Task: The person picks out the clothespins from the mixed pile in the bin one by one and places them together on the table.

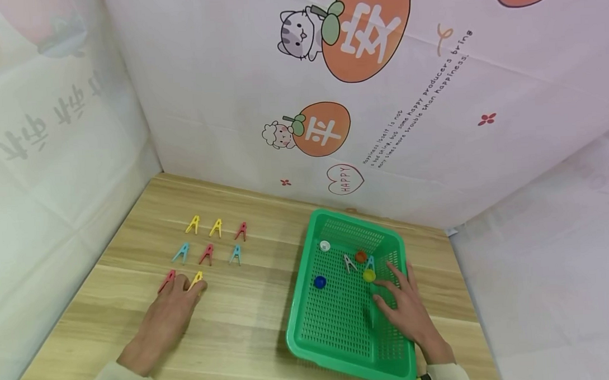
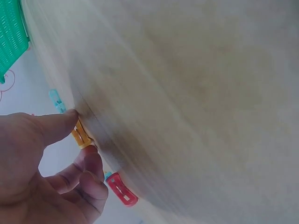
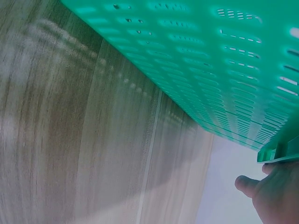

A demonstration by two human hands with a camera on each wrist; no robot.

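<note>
My left hand (image 1: 169, 312) pinches a yellow clothespin (image 1: 197, 276) at the front of a group on the table, thumb and a finger at its two sides. A red clothespin (image 1: 165, 281) lies just left of it, close by the other fingers; the left wrist view shows this red clothespin (image 2: 121, 190) apart from the fingertips. Over the right side of a green basket (image 1: 294, 302), my right hand (image 1: 408, 309) reaches in with spread fingers. A yellow cap (image 1: 369, 275) lies near its fingertips, beside a blue clothespin (image 1: 370, 262). Whether the fingers touch the cap I cannot tell.
Behind the left hand, yellow (image 1: 216, 228), red (image 1: 206, 254) and blue clothespins (image 1: 181, 252) lie in rows. Inside the basket are a grey clothespin (image 1: 349, 264), a white cap (image 1: 324, 246), a blue cap (image 1: 320, 282) and an orange cap (image 1: 360, 257). Printed cloth walls (image 1: 221, 103) enclose the table.
</note>
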